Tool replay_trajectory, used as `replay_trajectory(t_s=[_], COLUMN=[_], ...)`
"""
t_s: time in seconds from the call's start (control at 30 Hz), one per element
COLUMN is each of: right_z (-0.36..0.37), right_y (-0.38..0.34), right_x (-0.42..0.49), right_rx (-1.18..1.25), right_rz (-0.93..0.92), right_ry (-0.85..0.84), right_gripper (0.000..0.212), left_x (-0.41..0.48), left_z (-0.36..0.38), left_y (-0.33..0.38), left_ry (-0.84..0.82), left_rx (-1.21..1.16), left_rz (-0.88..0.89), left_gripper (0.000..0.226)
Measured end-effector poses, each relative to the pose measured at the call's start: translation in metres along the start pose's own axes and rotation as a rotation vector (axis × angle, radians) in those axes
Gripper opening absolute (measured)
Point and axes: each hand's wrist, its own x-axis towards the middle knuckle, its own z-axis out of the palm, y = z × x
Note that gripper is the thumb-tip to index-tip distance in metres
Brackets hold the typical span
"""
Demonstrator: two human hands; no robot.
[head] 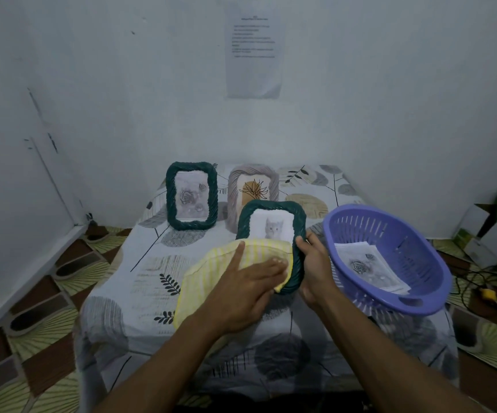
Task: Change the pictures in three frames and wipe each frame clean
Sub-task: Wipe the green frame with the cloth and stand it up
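On the table (140,257), covered with a pale cloth printed with leaves and round grey patches, the rose frame (191,195) stands upright at the back left, its thick dark green rim twisted like rope around a grey flower print. Just to its right stands the beige frame (253,186), of the same rope-like make, holding a drawing of a spiky plant; its lower part is hidden behind the kitten frame (271,205). That third frame, dark green and rounded at the corners, is held tilted above the table's middle, between the two hands. The yellow cloth (202,281), soft and faintly striped, drapes over its lower half and hangs down to the left. The left hand (250,289) lies flat on this cloth with fingers straight and thumb spread, pressing it against the frame's face. The right hand (315,266) grips the frame's right edge, thumb curled over the front rim and fingers behind. Just beside that hand sits the purple basket (369,226), oval plastic with slotted walls, and in it lie printed sheets (366,266), the top one showing a grey rose.
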Motion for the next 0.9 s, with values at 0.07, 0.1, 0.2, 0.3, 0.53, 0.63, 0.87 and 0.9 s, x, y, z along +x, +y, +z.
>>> replay_trajectory(t_s=[0.07,0.1,0.2,0.3,0.53,0.63,0.87,0.9], right_z=[-0.002,-0.001,-0.001,-0.004,-0.004,-0.001,-0.010,-0.010], right_y=[0.000,0.000,0.001,-0.002,0.010,0.015,0.002,0.001], right_x=[0.000,-0.001,-0.005,-0.002,-0.012,-0.019,-0.006,-0.005], right_rx=[0.005,0.018,0.045,0.029,0.012,0.006,0.038,0.033], right_rz=[0.017,0.028,0.058,0.061,0.116,0.119,0.087,0.083], right_ry=[-0.010,-0.016,-0.015,-0.005,-0.101,-0.144,-0.031,-0.024], right_gripper=[0.021,0.021,0.022,0.022,0.023,0.026,0.022,0.021], left_x=[0.001,0.004,0.011,0.005,0.013,0.031,0.000,-0.005], left_z=[0.000,-0.002,-0.008,-0.008,-0.012,-0.019,-0.016,-0.015], left_y=[-0.005,-0.010,-0.017,-0.012,-0.029,-0.033,-0.017,-0.018], left_ry=[0.016,0.035,0.060,0.003,0.056,0.052,0.014,0.024], left_rx=[0.036,0.062,0.056,-0.048,0.131,0.111,-0.067,-0.043], left_rz=[0.002,-0.025,-0.114,-0.033,-0.120,-0.164,-0.037,-0.046], left_gripper=[0.045,0.045,0.046,0.044,0.046,0.049,0.038,0.038])
